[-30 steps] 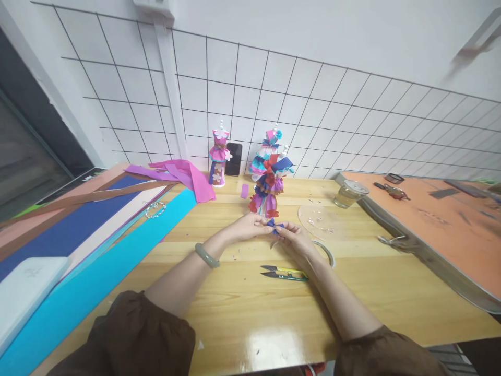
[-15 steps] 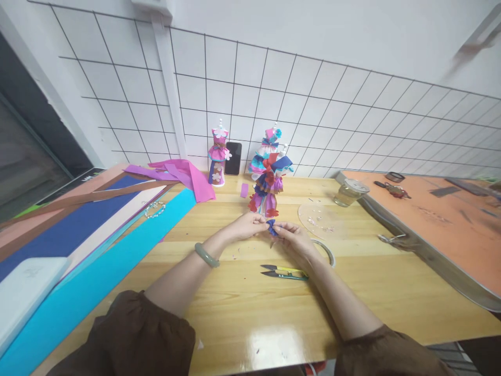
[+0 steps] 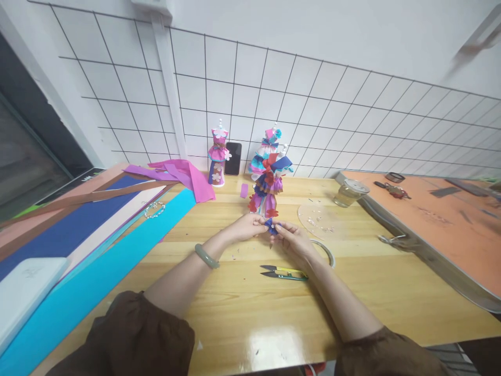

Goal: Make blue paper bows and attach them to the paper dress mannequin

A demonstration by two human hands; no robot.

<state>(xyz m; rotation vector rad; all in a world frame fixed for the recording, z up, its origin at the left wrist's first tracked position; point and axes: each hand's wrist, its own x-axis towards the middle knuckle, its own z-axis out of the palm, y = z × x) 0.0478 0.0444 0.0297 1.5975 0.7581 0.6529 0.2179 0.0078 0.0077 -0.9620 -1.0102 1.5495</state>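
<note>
Between my two hands is a small dark blue paper flower [image 3: 271,226], with a pale spot near its middle. My left hand [image 3: 249,226] pinches its left edge. On the other side, the fingertips of my right hand [image 3: 293,236] grip its right edge. Just beyond the flower stands a doll-sized dress figure [image 3: 273,180] in red, blue and pink paper, with a second paper dress figure [image 3: 270,137] behind it. Thread snips [image 3: 284,272] lie below my right hand. A roll of tape [image 3: 326,251] is partly hidden by that hand.
Coloured paper strips [image 3: 156,235] cover the left side, with a white device [image 3: 33,292] on them. A third paper dress [image 3: 217,156] stands by a phone [image 3: 234,158]. Right are a clear disc of beads [image 3: 313,216], a glass jar [image 3: 350,192] and an orange board [image 3: 442,224].
The blue paper flower has turned and spread between my fingers, so more of its face and the pale spot show. Both arms stay in nearly the same place.
</note>
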